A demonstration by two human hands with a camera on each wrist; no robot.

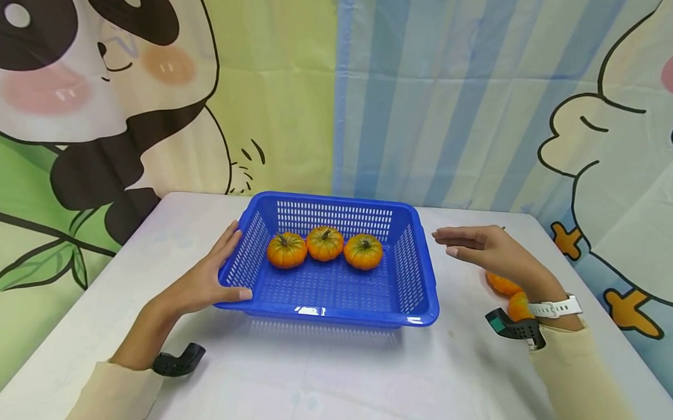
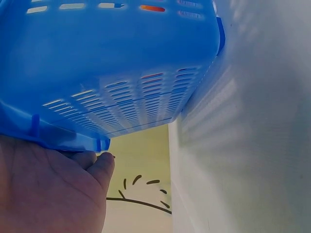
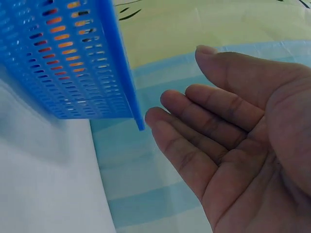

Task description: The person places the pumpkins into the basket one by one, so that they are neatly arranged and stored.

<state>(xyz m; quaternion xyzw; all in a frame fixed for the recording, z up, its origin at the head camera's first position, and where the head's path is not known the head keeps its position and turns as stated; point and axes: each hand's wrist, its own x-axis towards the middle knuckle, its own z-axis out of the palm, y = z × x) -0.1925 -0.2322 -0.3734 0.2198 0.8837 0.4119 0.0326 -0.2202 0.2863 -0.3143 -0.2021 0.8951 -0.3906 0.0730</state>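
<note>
A cartoon-printed curtain (image 1: 286,80) hangs beyond the white tabletop (image 1: 321,386); the person's left hand (image 1: 207,279) grips the left rim of a blue basket (image 1: 341,315); the right hand (image 1: 490,247), fingers loosely extended, is apart from its right side; inside, three pumpkins (image 1: 325,243) sit in a row; other pumpkins (image 1: 503,283) at right are partly hidden by the right arm.

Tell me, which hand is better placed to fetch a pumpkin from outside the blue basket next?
Probably the right hand: it holds nothing and is near the partly hidden outside pumpkins. The left hand grips the blue basket at its end farther from them.
</note>
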